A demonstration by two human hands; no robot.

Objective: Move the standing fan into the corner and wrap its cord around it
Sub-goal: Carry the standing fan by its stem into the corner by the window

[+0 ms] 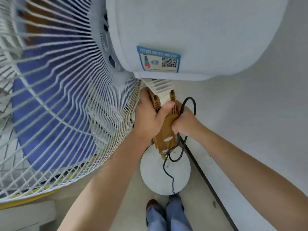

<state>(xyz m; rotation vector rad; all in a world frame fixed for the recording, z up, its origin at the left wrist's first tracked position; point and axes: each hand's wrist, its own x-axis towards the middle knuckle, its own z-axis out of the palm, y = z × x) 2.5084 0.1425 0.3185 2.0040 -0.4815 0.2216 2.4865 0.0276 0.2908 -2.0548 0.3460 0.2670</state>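
Left hand [150,117] wrapped around the fan's brown neck [166,125], thumb pressed on the white bracket above it. Right hand [183,121] clenched on the neck's right side, pinching a loop of the black cord [168,169]. Standing fan: white grille [55,104] with blue blades fills the left, motor housing [191,35] far centre, close to the white wall [266,114] on the right. Round base [155,179] on the floor, cord trailing across it toward the near shoes.

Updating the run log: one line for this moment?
left hand: gripping fan neck | right hand: holding cord against neck | base: by wall
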